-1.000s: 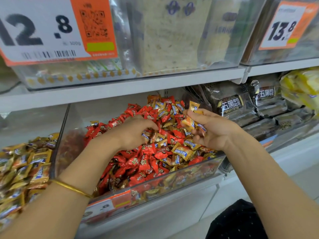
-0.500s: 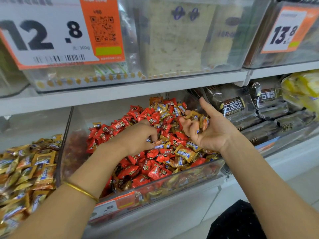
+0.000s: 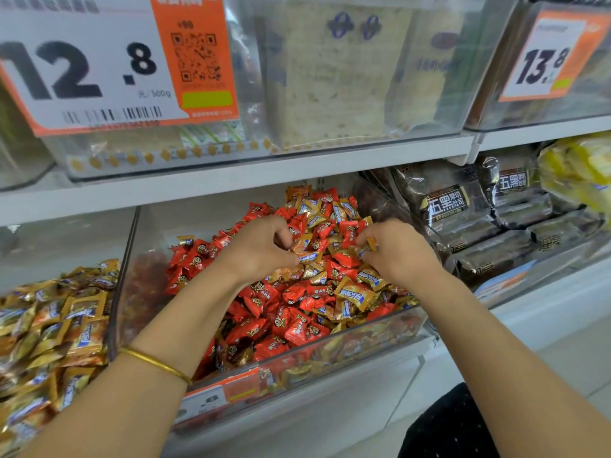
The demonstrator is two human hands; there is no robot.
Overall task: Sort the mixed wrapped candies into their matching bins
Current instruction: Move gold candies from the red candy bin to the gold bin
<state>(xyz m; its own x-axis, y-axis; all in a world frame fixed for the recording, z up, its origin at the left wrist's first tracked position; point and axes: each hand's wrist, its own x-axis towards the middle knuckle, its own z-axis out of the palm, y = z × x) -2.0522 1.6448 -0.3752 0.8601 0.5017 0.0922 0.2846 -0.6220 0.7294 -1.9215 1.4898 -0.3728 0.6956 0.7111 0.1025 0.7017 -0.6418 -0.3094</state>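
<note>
A clear plastic bin [image 3: 330, 350] on the lower shelf holds a heap of red wrapped candies [image 3: 264, 328] mixed with gold-and-blue wrapped candies [image 3: 355, 294]. My left hand [image 3: 261, 247] is over the heap with fingers curled, pinching a gold candy [image 3: 309, 257] at its fingertips. My right hand [image 3: 398, 251] is palm down on the pile's right side, its curled fingers holding several gold candies [image 3: 370, 242]. To the left, another clear bin [image 3: 125, 259] holds only gold-and-blue candies [image 3: 49, 325].
Dark packaged loaves [image 3: 463, 206] fill the bin to the right, with yellow packets [image 3: 578, 173] beyond. The upper shelf [image 3: 231, 180] carries clear bins with price tags [image 3: 109, 61] just above my hands. Pale floor [image 3: 545, 355] lies at the lower right.
My right hand, palm up holding gold candies a moment ago, has turned palm down onto the heap. My left hand has shifted right and up the pile toward it.
</note>
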